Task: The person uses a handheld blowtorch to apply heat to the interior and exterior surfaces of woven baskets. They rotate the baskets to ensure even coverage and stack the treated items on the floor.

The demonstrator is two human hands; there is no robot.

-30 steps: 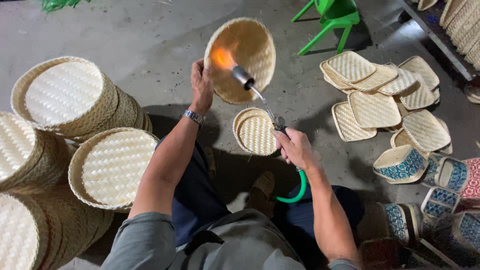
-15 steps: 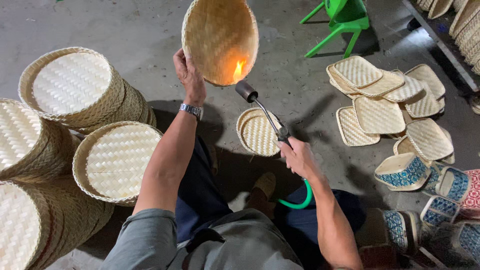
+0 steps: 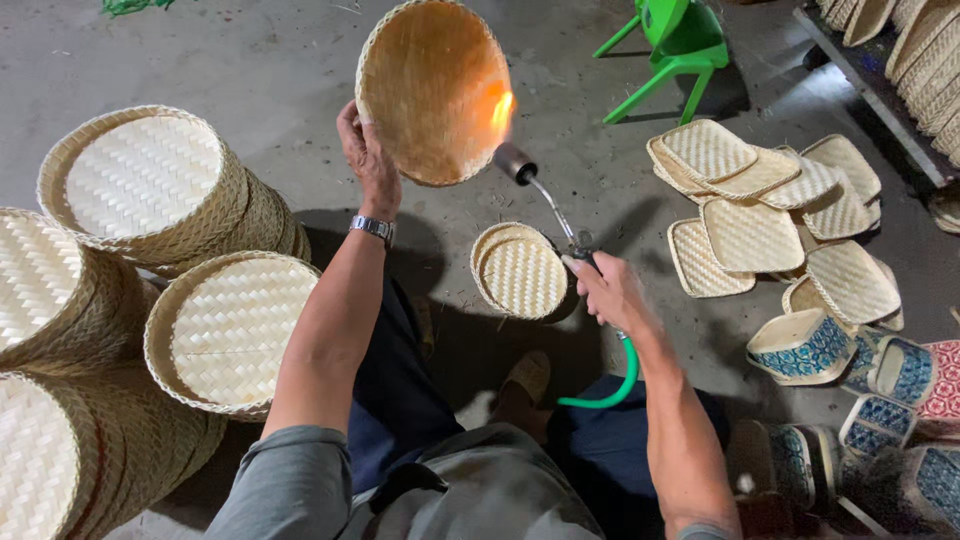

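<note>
My left hand (image 3: 368, 155) grips the rim of a round woven bamboo basket (image 3: 430, 85), held up and tilted with its hollow facing me. My right hand (image 3: 608, 290) holds a gas torch (image 3: 545, 200) by its handle. The torch's metal nozzle points up at the basket's right inner wall, and an orange flame licks the weave there. A green hose (image 3: 620, 375) runs from the torch down past my leg. A silver watch sits on my left wrist.
Stacks of round woven baskets (image 3: 150, 190) lie on their sides at the left. A small round basket (image 3: 520, 270) sits on the concrete floor between my hands. Square woven trays (image 3: 750, 210) and blue-patterned baskets (image 3: 800, 345) crowd the right. A green stool (image 3: 680, 40) stands behind.
My left hand has turned the basket, and the flame has passed from its left inner side, across the bottom middle, to the right inner wall. The torch has swung rightward.
</note>
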